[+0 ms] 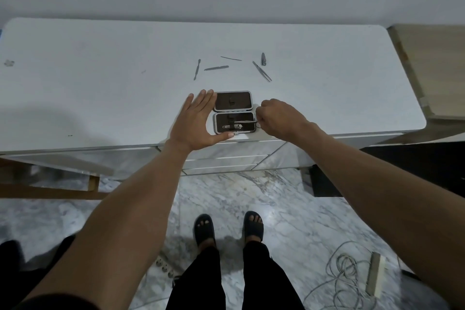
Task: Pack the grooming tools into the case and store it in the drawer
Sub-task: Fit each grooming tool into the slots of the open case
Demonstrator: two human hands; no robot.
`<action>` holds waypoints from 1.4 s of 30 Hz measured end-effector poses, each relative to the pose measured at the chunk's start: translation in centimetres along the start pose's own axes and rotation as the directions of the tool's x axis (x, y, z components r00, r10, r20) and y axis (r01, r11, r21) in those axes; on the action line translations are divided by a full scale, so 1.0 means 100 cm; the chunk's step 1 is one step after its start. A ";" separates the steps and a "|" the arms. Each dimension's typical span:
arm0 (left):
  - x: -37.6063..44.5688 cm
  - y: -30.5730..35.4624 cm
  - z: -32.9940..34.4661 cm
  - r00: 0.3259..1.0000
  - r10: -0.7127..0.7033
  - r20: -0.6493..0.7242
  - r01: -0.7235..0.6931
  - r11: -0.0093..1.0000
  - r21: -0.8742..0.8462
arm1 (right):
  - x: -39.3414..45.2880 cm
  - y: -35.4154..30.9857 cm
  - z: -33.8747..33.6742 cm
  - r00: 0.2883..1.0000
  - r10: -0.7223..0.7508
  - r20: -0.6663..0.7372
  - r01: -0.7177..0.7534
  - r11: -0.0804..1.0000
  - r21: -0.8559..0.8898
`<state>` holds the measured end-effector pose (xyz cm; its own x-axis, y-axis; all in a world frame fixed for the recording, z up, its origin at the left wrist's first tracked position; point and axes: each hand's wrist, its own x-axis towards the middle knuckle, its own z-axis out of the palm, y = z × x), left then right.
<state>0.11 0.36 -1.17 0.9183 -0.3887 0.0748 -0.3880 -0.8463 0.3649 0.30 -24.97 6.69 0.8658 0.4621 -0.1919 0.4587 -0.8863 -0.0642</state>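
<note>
A small dark case [232, 100] lies open flat near the front edge of the white cabinet top [100, 83]. A nail clipper [232, 126] sits in its near half. My left hand [197, 119] rests flat against the case's left side, fingers spread, thumb along the front edge. My right hand [279, 117] pinches a thin metal tool [247, 121] and holds it across the near half. Behind the case lie loose tools: a cuticle pusher [196, 73], a file [216, 67], a thin pick [231, 58], tweezers [262, 71] and a small clipper [263, 58].
Drawer fronts [224, 160] show below the cabinet's front edge, shut. A wooden surface [432, 63] adjoins on the right. On the marble floor lie a coiled cable [344, 277] and a power strip [164, 268]. My feet in black sandals [227, 229] stand in front.
</note>
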 end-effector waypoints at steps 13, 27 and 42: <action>0.001 -0.002 0.003 1.000 -0.002 0.006 0.002 1.000 -0.003 | 0.020 -0.022 -0.002 0.998 -0.061 -0.004 0.061 0.997 0.056; 0.001 0.000 0.003 1.000 0.006 -0.029 -0.007 1.000 -0.024 | 0.027 -0.025 0.000 1.000 0.010 0.024 -0.015 0.983 0.185; 0.002 0.000 0.004 1.000 -0.005 -0.030 0.004 1.000 -0.020 | 0.031 -0.004 -0.004 0.998 0.039 0.042 -0.052 0.934 0.353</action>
<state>0.26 0.17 -1.50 0.9221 -0.3735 0.1011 -0.3826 -0.8406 0.3835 2.87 -23.19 6.51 0.8741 0.4249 -0.2355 0.3132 -0.8634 -0.3955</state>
